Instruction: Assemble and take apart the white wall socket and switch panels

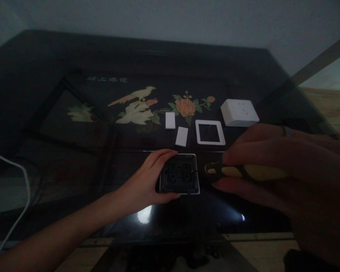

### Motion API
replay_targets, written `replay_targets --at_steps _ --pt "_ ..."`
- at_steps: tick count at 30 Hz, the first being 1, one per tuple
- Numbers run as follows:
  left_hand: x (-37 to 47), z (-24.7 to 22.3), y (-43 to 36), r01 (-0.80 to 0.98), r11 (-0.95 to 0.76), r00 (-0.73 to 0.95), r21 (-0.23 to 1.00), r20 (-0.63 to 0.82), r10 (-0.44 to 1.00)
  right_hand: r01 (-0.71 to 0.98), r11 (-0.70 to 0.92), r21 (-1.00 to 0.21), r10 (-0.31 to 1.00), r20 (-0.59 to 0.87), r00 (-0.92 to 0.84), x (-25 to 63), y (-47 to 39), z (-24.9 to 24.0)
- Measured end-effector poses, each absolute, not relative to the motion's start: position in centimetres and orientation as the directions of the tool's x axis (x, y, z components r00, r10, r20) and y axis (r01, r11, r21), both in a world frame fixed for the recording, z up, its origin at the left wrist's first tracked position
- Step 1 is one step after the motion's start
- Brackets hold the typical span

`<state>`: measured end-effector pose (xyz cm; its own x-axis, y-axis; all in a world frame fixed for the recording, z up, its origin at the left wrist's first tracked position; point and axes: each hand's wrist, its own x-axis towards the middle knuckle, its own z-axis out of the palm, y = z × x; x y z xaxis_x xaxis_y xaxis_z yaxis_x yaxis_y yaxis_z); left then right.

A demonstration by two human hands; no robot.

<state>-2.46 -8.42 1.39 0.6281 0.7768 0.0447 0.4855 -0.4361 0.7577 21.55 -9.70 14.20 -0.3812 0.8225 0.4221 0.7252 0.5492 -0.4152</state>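
While left fingers (166, 155) grip the switch box (179, 177), right fingers (225, 168) clasping a screwdriver (229, 172), tip dim.

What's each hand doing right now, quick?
Left hand: closed around the black switch body, fingers and thumb on opposite edges.
Right hand: closed on the screwdriver, tip at the body's right side.

- Table (172, 223): glossy, smooth.
- Housing (179, 181) I grip: matt plastic.
- Handle (231, 172), three o'clock: smooth plastic.
- Frame (197, 133), one o'clock: smooth plastic.
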Motion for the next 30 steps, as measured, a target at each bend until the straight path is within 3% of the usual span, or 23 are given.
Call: replay_targets --at_steps 7,13,30 --pt "-2.4 1.5 -8.5 0.484 -0.429 0.623 0.763 0.044 0.781 0.650 0.644 -0.403 0.765 0.328 -0.555 22.2 -8.5 14.5" --pt "-2.5 1.4 -8.6 0.475 -0.415 0.615 0.776 0.044 0.787 0.644 0.631 -0.433 0.776 0.350 -0.524 22.5 -8.5 15.0" --pt "-2.5 1.6 -8.6 0.489 -0.385 0.611 0.783 0.008 0.792 0.695 0.628 -0.352 0.777 0.331 -0.535 22.7 -8.6 14.5"
